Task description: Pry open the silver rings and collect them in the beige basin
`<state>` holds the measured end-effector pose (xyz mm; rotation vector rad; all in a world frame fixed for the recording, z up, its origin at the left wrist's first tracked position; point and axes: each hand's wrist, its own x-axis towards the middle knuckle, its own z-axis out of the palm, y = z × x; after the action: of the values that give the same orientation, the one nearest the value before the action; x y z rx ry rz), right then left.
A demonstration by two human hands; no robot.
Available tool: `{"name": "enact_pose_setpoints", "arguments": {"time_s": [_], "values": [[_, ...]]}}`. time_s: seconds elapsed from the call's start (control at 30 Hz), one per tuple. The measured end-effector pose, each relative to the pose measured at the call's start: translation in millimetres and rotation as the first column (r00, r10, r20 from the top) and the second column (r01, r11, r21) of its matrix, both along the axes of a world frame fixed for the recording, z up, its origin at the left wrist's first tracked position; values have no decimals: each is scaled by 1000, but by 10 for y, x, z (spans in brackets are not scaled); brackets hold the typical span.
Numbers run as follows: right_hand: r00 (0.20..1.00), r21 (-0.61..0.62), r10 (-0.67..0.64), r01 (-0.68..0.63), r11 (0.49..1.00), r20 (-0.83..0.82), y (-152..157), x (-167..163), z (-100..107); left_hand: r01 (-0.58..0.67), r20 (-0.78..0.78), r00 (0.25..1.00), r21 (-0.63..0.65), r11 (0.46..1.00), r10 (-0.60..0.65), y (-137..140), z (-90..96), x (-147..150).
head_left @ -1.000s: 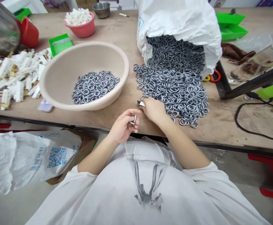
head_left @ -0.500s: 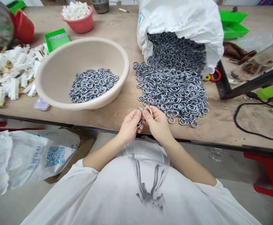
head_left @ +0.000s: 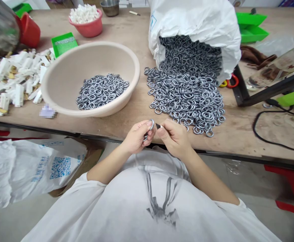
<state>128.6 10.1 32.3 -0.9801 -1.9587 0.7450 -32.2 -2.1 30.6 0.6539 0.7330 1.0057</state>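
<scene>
My left hand (head_left: 139, 137) is closed on grey metal-coloured rings; one ring (head_left: 151, 124) stands up between thumb and forefinger, and part of another shows lower in the fingers. Close to its right, my right hand (head_left: 174, 137) pinches a small tool with a dark, blade-like tip (head_left: 158, 126) pointing at the upright ring. Most of that tool is hidden by the fingers. Beyond the hands, a heap of the same rings (head_left: 187, 94) spills from a white sack (head_left: 194, 20). To the left, a beige basin (head_left: 61, 72) holds a smaller pile of rings (head_left: 102, 90).
White pieces with brass-coloured parts (head_left: 18, 75) are piled at the left. Behind the basin are a green tray (head_left: 64, 50) and a red bowl (head_left: 90, 28) of white pieces. A black metal frame (head_left: 270, 89) and a cable (head_left: 255, 129) lie at the right.
My hands have moved slightly apart, the right one shifting right. The right hand's grip has turned, so the dark tip now points left toward the ring.
</scene>
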Motion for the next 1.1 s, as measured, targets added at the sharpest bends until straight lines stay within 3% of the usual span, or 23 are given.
{"name": "enact_pose_setpoints", "arguments": {"time_s": [0.13,0.4,0.5,0.6,0.73,0.83,0.9,1.0,1.1], "values": [[996,73,26,-33,997,89,-34,1,31,-16,13,1000,-46,999,16,-9,14,5],[994,10,88,-88,996,72,-15,-47,-11,41,16,999,-37,998,-41,-6,-23,-65],[998,-77,-28,33,997,64,132,-32,-126,154,11,988,45,987,-155,-56,-24,-90],[985,-225,-172,165,960,-13,263,0,-180,268,20,962,131,955,-272,-95,0,-105],[960,-301,-41,-46,953,-278,162,-59,-50,171,53,983,78,982,-175,-60,0,-126],[942,-321,114,-219,921,-315,97,-157,52,156,50,986,30,987,-158,-34,-39,-138],[969,-332,115,-185,925,-219,201,-200,54,159,35,986,27,987,-160,-34,-63,-152],[979,-190,-86,121,974,183,526,-225,-20,149,-18,989,4,989,-149,-34,-80,-191],[734,24,-220,268,963,643,799,-255,-105,75,-44,996,-74,994,-78,-11,-93,-236]]}}
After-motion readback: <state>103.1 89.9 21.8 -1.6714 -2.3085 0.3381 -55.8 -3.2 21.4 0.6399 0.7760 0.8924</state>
